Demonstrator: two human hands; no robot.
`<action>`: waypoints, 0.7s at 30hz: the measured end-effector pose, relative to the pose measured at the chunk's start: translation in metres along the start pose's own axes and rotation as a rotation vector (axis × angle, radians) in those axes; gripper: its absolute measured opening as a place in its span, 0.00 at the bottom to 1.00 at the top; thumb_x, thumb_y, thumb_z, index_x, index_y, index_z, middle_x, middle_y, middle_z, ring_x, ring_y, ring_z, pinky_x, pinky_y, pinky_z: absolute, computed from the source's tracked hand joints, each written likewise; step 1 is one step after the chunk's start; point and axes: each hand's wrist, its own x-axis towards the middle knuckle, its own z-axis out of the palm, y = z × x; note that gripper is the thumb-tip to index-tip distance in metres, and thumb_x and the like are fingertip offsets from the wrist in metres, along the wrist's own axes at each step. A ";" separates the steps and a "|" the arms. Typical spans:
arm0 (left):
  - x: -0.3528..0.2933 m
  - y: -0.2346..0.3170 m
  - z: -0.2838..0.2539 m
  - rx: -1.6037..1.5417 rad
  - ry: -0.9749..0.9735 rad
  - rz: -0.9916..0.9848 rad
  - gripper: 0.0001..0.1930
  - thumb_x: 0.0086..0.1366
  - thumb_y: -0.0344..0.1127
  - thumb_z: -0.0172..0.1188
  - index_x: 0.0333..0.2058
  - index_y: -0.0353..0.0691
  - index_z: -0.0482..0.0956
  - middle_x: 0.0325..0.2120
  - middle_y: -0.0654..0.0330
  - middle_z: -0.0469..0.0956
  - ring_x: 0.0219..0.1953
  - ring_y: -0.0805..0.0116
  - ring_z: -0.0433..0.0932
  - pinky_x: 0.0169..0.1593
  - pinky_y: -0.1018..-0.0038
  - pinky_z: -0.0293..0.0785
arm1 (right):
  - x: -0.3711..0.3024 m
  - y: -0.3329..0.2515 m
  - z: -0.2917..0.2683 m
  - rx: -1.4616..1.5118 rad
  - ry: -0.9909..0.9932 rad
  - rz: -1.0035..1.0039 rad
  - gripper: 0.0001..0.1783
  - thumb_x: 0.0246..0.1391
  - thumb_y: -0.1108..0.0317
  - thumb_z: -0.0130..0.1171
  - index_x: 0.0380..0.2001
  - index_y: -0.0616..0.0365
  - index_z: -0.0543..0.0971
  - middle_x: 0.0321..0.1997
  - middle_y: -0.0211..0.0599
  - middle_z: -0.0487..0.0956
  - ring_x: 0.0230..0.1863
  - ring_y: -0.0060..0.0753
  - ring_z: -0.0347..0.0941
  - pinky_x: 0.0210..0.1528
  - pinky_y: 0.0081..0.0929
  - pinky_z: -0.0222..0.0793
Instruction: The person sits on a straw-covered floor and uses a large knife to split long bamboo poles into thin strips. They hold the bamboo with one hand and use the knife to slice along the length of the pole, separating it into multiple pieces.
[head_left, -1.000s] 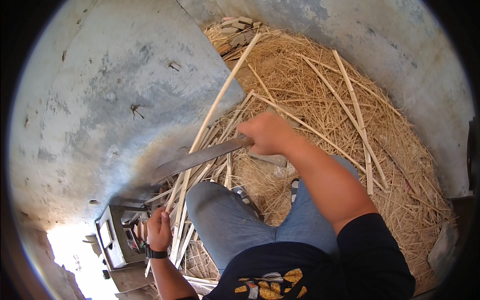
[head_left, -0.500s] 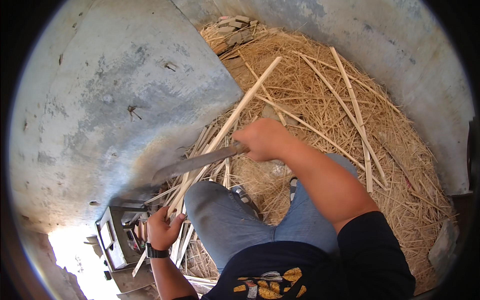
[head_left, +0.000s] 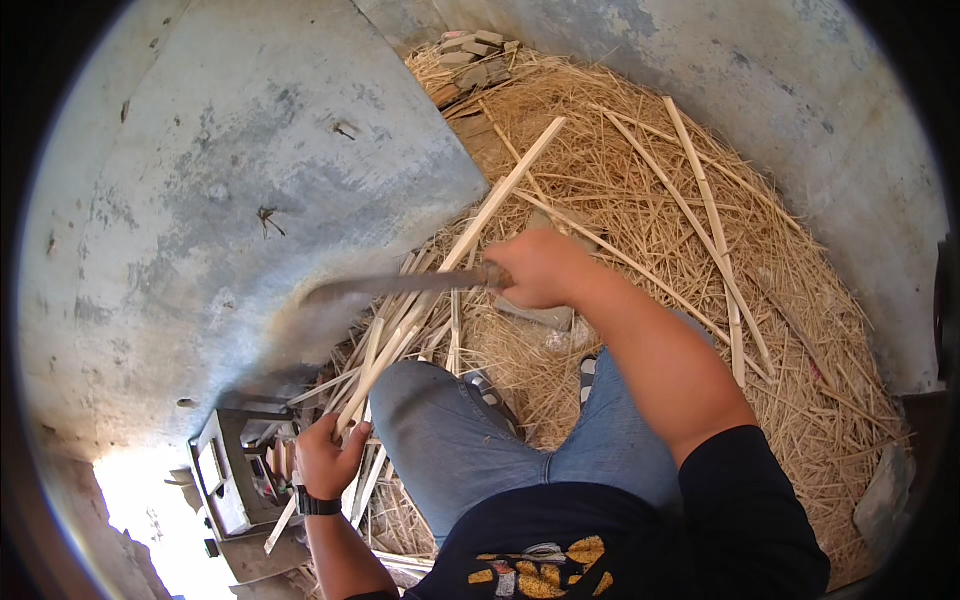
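Note:
My right hand is wrapped round the handle of a long machete. Its blade reaches left across a long, pale bamboo strip and blurs toward the tip. Whether the edge touches the strip I cannot tell. Beside my left knee, my left hand, a watch on its wrist, grips the strip's near end. The strip slants from there to the far right, past the machete. Several more split strips lie in a loose bundle under and beside it.
Straw-like shavings cover the floor, with crossed strips on the right. A grey wall stands close on the left. Stacked bricks sit at the back. A small open wooden cabinet is near my left hand.
The machete has swung so its blade lies more level, its handle slightly higher and farther right. My left hand keeps its grip on the strip and has hardly moved.

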 end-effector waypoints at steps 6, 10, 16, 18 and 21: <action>-0.006 -0.006 -0.004 -0.014 0.107 0.012 0.24 0.57 0.50 0.71 0.22 0.34 0.73 0.11 0.54 0.64 0.14 0.61 0.60 0.21 0.65 0.57 | 0.003 0.041 -0.014 0.294 0.213 0.256 0.17 0.51 0.57 0.66 0.41 0.54 0.81 0.39 0.44 0.83 0.40 0.46 0.81 0.45 0.43 0.76; -0.009 -0.008 -0.005 0.002 0.124 0.012 0.21 0.59 0.47 0.70 0.23 0.34 0.74 0.11 0.56 0.64 0.13 0.64 0.60 0.21 0.66 0.56 | 0.005 0.059 -0.012 0.343 0.436 0.339 0.18 0.52 0.56 0.66 0.43 0.54 0.80 0.38 0.44 0.84 0.40 0.44 0.82 0.44 0.42 0.76; 0.004 0.009 0.000 -0.057 0.233 0.041 0.16 0.59 0.43 0.70 0.28 0.34 0.79 0.13 0.54 0.70 0.14 0.62 0.66 0.21 0.66 0.60 | -0.006 -0.002 -0.014 0.095 0.192 0.054 0.14 0.53 0.57 0.64 0.39 0.52 0.79 0.34 0.43 0.83 0.37 0.43 0.81 0.42 0.44 0.75; 0.007 0.011 0.000 -0.054 0.282 0.067 0.15 0.59 0.42 0.70 0.29 0.35 0.80 0.14 0.54 0.72 0.15 0.61 0.69 0.22 0.66 0.61 | -0.007 -0.010 -0.013 -0.105 0.103 -0.053 0.13 0.54 0.58 0.64 0.38 0.51 0.79 0.34 0.41 0.83 0.37 0.43 0.81 0.42 0.45 0.75; 0.006 0.006 -0.002 0.055 0.336 0.090 0.14 0.59 0.42 0.70 0.31 0.36 0.81 0.16 0.53 0.74 0.16 0.58 0.72 0.22 0.65 0.64 | -0.003 0.012 -0.012 0.055 0.071 0.041 0.13 0.53 0.59 0.64 0.40 0.51 0.79 0.32 0.42 0.83 0.35 0.45 0.81 0.41 0.44 0.75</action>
